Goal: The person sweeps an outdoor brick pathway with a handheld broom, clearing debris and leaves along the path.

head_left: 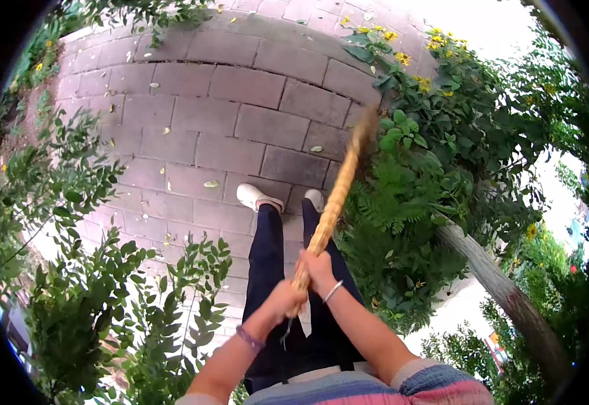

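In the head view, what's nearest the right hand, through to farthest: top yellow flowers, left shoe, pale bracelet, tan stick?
1. Tan stick: gripped by the right hand.
2. Pale bracelet: just behind.
3. Left shoe: ahead, leftward.
4. Yellow flowers: upper right.

Outdoors, a path of greyish-pink paving blocks point(271, 125), laid in staggered rows with dark joints, curves across the ground. Leafy shrubs point(82, 317) crowd its left side, while dense greenery point(483, 128) with ferns point(397, 196) and yellow flowers point(402, 59) borders the right, near a slanting trunk point(503, 287). Bright daylight bleaches the upper right to white.
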### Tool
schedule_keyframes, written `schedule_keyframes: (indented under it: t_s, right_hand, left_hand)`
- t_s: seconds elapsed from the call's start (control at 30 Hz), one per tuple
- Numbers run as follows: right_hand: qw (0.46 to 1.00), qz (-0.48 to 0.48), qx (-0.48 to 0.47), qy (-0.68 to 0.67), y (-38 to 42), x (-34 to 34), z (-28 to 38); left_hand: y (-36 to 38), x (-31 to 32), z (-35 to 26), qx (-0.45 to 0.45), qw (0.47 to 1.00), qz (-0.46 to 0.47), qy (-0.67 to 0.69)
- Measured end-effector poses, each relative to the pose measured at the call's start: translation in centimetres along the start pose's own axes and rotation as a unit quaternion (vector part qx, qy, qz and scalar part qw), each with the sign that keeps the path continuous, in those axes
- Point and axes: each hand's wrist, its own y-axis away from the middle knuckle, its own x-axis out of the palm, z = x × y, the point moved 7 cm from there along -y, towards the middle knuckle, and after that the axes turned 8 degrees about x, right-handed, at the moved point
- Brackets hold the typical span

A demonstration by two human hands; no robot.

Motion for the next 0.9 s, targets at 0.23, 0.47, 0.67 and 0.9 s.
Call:
schedule_keyframes:
  t_s: [0.23, 0.47, 0.67, 0.9]
  right_hand:
    - [0.953, 0.066, 0.030, 0.296, -0.4, 11.1, -6.1]
    - [0.940, 0.160, -0.037, 0.298, 4.6, 17.5, -0.7]
    - [0.992, 0.022, -0.050, 0.110, 0.1, 12.4, 4.9]
    - [0.915, 0.153, 0.018, 0.372, -1.0, 21.7, -0.7]
  left_hand:
    - [5.5, -6.6, 4.5, 0.090, 0.939, -0.187, 0.274]
    - [6.8, -5.4, -0.4, 0.220, 0.920, -0.190, 0.264]
    - [3.2, -6.9, -7.9, 0.102, 0.991, -0.039, 0.080]
    - [6.8, -10.0, -4.1, 0.116, 0.909, -0.247, 0.315]
